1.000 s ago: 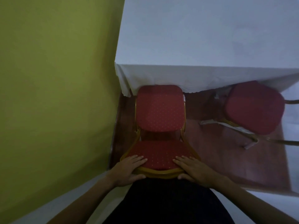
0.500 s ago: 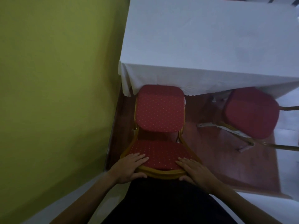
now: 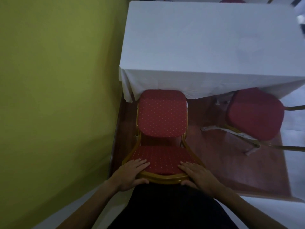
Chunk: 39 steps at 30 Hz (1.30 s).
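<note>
Green wall (image 3: 57, 96): fills the whole left half of the frame, plain.

Table (image 3: 206, 43): upper right, under a white cloth. The cloth hem hangs along the near edge, with a scalloped corner at centre left.

Floor (image 3: 217, 166): dark brown and glossy at centre right, with paler tiling beyond it at the right edge.

Dark clothing (image 3: 165, 210): the person's own, bottom centre, between the two forearms.

Chair (image 3: 162, 123): red dotted upholstery on a gold metal frame, centre of the frame, just beside the wall. Seen from above and behind. Its front-to-back axis runs straight up the frame, and the seat (image 3: 163, 106) points at the table. The seat's front edge sits at or just under the cloth hem; contact cannot be told. The backrest (image 3: 162, 158) is at lower centre, heavily foreshortened, its gold top rail curving nearest the camera. The chair stands upright and square to the table edge.

Second chair (image 3: 255, 116): same red, centre right, turned at an angle with its gold legs running off to the right. It is partly under the table corner and well apart from the first.

Left hand (image 3: 130, 174): on the left end of the backrest top. Its fingers (image 3: 142, 163) lie flat on the front of the pad, close together. The thumb is hooked behind the gold rail.

Right hand (image 3: 198, 174): mirrors it on the right end. Its fingers (image 3: 185, 165) lie slightly fanned over the pad, thumb tucked behind the rail.
</note>
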Tool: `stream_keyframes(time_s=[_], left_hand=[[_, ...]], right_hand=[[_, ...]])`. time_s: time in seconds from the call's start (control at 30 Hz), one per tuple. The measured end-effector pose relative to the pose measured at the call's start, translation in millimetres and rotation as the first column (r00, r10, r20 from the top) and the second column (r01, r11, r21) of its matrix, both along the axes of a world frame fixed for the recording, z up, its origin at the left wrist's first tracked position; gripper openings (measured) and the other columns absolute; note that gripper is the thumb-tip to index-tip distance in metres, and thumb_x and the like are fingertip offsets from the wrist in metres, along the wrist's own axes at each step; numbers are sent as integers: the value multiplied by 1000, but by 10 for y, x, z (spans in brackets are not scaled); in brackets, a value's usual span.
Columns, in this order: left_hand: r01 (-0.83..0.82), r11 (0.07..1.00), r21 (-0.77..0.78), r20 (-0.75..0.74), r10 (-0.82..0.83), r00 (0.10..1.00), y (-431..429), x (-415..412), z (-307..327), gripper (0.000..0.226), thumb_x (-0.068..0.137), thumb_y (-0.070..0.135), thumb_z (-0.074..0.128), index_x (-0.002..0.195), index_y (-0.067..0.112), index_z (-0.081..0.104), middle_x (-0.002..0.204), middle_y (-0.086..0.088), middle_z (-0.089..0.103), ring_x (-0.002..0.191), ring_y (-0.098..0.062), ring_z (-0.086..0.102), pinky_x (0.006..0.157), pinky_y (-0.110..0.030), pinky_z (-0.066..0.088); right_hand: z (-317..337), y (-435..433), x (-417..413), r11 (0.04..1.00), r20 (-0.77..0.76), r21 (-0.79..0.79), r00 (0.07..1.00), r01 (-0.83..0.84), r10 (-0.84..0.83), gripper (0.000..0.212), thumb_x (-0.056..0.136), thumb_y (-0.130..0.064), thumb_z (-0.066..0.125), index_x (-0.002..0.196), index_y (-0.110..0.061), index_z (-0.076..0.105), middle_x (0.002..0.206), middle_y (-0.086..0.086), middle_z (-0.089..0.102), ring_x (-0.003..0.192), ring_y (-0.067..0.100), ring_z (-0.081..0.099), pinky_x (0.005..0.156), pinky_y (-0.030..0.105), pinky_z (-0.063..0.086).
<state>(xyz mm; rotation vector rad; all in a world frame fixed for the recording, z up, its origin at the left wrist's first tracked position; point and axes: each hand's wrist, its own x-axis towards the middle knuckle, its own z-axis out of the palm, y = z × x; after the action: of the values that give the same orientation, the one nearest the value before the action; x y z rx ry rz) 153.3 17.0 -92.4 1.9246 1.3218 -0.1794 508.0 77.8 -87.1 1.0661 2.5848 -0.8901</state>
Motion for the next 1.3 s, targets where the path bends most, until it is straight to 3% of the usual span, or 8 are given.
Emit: stream_keyframes(time_s=[0.1,0.23,0.53,0.77,0.93,1.07,1.2,1.3], left_hand=[[-33,999,6,13,33,999,-23,17,7,90,86,86,23,155,29,22,161,6,23,149,-14,17,122,-33,12],[-99,995,5,46,99,994,5,51,69,85,86,85,30,153,34,26,158,7,31,147,-12,24,119,-26,13],[-147,983,107,85,138,987,408,487,165,85,86,82,38,152,28,35,153,5,40,144,-12,29,117,-23,12],[-143,989,-39,-54,140,989,686,1085,57,92,84,87,25,157,33,15,162,7,18,149,-11,8,121,-35,6],[-170,985,-36,-73,167,983,972,1894,129,87,86,82,31,156,31,20,161,5,25,149,-13,15,121,-33,10],[-185,983,10,-72,186,980,1224,2672,204,107,74,93,11,155,25,25,159,1,29,148,-18,20,120,-38,15],[-191,981,28,-129,193,973,1447,3343,294,91,86,82,28,156,23,23,161,-1,26,148,-20,18,119,-39,13],[-171,985,2,-187,168,968,1612,3716,247,95,84,84,25,156,22,21,161,-4,26,148,-23,19,119,-45,15]], right_hand=[[10,20,-7,999,37,-31,999,-31,32,71,97,-71,34,147,-22,45,147,3,51,130,20,54,106,37,41],[-13,64,17,992,56,-123,998,-32,39,79,95,-77,25,156,-27,26,161,0,28,147,19,29,117,33,12],[96,298,167,985,29,-151,997,78,-74,84,88,-83,11,157,-34,13,159,-16,4,147,1,-3,119,28,-3],[-77,616,589,972,80,-173,986,157,-145,102,77,-90,-6,157,-32,16,165,-4,9,152,15,2,120,33,2],[-138,1015,1187,966,122,-188,980,176,-154,122,62,-95,-18,158,-28,17,166,3,12,152,22,8,121,42,9],[-179,1277,1831,969,123,-151,977,193,-176,123,63,-95,-17,157,-28,24,164,4,20,151,23,15,119,42,16],[-185,1418,2466,975,146,-128,976,179,-160,125,61,-94,-19,156,-27,27,163,5,24,150,24,17,119,46,18],[-178,1530,2879,970,175,-133,968,204,-180,127,60,-95,-18,155,-26,29,162,5,25,149,26,19,118,48,20]])
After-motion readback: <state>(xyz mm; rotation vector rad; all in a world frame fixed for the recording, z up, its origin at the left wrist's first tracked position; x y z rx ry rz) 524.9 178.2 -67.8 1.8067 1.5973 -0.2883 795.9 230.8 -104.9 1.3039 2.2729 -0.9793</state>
